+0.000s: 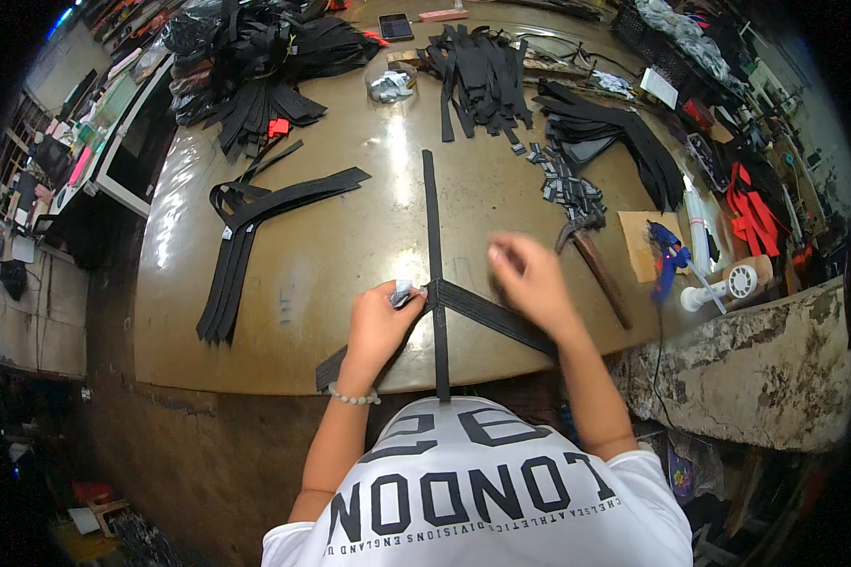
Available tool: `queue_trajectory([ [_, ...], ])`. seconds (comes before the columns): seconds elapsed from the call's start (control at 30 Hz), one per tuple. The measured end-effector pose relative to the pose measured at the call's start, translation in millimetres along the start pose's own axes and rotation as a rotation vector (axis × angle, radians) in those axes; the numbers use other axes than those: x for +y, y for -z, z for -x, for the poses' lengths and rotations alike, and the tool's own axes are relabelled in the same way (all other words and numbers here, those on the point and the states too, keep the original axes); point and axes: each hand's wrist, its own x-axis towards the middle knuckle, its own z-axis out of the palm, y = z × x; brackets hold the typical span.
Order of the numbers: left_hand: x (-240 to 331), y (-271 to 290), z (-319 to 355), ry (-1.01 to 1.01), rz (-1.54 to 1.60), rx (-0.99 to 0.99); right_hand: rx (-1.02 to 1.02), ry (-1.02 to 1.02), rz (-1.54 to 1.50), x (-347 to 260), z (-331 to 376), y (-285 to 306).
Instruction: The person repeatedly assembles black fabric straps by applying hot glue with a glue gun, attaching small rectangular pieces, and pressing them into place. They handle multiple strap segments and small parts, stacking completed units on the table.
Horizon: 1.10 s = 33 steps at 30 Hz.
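A broad brown worktable [350, 236] fills the view, its near edge curving just in front of the person. On it, at the middle, lies a long black strap [432, 246], its long axis running straight away from the person, from the near edge toward the far piles. Two shorter black straps [487, 317] cross it near the person, one slanting down to the right, the other down to the left, so the three meet at one point. The left hand [380, 321] rests at that crossing, fingers curled around a small silvery piece [402, 291]. The right hand [529, 279] hovers just right of the crossing, blurred, fingers pinched together; whether it holds anything cannot be told. A hammer [591, 250] lies just right of it. Far back, a small clear tub [390, 83] holds silvery bits.
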Motion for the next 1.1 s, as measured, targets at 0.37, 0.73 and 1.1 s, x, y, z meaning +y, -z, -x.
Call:
queue_trajectory([
  [0.37, 5, -7, 4, -0.078, -0.161, 0.088, -0.487, 0.378, -0.090, -34, 90, -15],
  [0.73, 0, -2, 8, -0.104, -0.095, -0.011, -0.386, 0.443, 0.040, -32, 79, -36],
  [1.1, -7, -7, 8, -0.233, -0.108, 0.092, -0.454, 0.042, -0.182, -19, -23, -40],
])
